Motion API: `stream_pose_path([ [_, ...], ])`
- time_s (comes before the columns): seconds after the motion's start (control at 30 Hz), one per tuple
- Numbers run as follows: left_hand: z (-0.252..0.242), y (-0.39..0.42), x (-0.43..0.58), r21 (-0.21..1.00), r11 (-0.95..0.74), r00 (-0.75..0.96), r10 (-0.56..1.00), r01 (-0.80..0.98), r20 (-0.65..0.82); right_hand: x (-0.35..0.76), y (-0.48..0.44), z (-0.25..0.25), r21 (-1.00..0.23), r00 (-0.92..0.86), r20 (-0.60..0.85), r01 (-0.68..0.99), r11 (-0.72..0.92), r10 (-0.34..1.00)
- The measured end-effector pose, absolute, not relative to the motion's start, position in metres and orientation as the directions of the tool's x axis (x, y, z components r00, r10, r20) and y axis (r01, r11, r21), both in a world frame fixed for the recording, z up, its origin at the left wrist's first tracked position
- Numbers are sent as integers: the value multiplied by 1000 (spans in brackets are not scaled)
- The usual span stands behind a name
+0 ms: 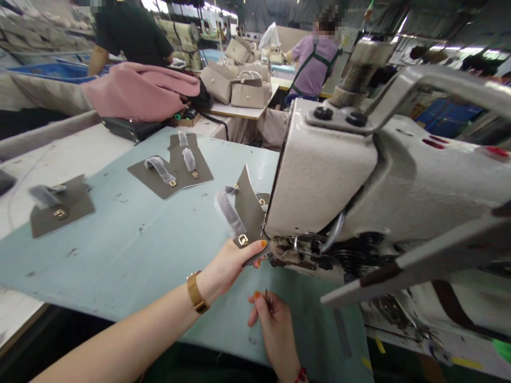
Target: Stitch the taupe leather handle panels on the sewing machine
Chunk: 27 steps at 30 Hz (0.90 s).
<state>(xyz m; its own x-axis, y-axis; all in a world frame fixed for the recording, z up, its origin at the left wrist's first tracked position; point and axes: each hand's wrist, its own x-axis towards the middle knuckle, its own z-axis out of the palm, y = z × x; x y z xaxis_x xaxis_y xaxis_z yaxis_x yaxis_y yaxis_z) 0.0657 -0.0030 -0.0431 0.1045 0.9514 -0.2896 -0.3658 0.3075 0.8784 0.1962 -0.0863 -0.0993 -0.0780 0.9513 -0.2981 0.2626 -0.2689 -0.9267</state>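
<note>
Beside the sewing machine [319, 165], the left hand [229, 263] is pinching a grey flap [249, 207]. Below the machine, the right hand [273, 324] is gripping a thin tool [269, 302]. Fingers this close are probably risking a prick.

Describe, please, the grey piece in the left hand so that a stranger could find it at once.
Start at the cream sewing machine on the blue-green table. At its needle end the left hand pinches a grey leather piece with a gold buckle and wrapped strap. It alone stands raised; the other grey pieces lie flat.
</note>
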Motion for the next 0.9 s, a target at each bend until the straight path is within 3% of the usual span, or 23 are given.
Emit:
stream_pose_path([
  [0.3, -47, -43, 115, 819, 216, -262, 878, -532, -401, 223, -104, -116, -922, 49, -387, -23, -387, 921],
  [0.47, -39, -50, 138, 746, 107, -356, 828, -657, -432, 232, -112, -121, -914, 62, -399, -104, -392, 915],
  [0.77, -52, -83, 139, 743, 355, -168, 834, -567, -526, 233, -111, -124, -944, 32, -328, 10, -329, 944],
  [0.9, -46, -107, 102, 726, 582, 196, 811, -366, -551, 233, -111, -128, -936, 94, -347, 23, -351, 933],
])
